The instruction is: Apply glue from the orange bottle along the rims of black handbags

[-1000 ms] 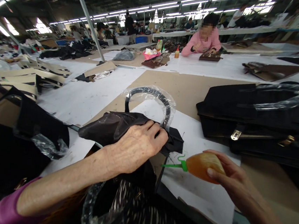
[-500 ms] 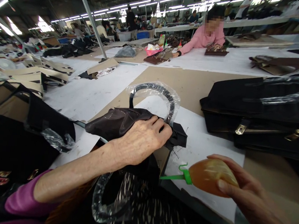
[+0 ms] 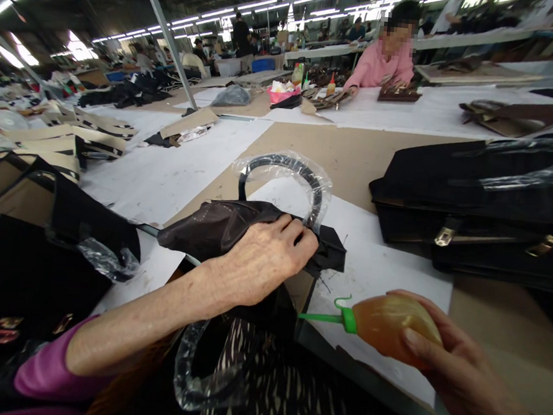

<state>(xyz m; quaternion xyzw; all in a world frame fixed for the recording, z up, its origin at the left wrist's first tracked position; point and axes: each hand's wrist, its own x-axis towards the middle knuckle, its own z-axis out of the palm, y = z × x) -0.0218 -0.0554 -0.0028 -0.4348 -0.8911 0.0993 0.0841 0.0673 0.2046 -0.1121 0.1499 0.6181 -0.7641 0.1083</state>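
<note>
A person's left hand curls its fingers over a dark bag [image 3: 206,227] at the near edge of the worktable [image 3: 355,153], left hand [image 3: 269,256] holding its folded fabric, while the right hand [image 3: 457,359] wraps around a squeeze bottle [image 3: 389,326], green nozzle [image 3: 322,317] pointing at the bag. The bag looks soft and light, best pinched at its folds; the bottle, holding amber liquid, seems pliable, best held round its belly. Beyond, a pink basket [image 3: 283,97] holds white, crumpled-looking pieces.
</note>
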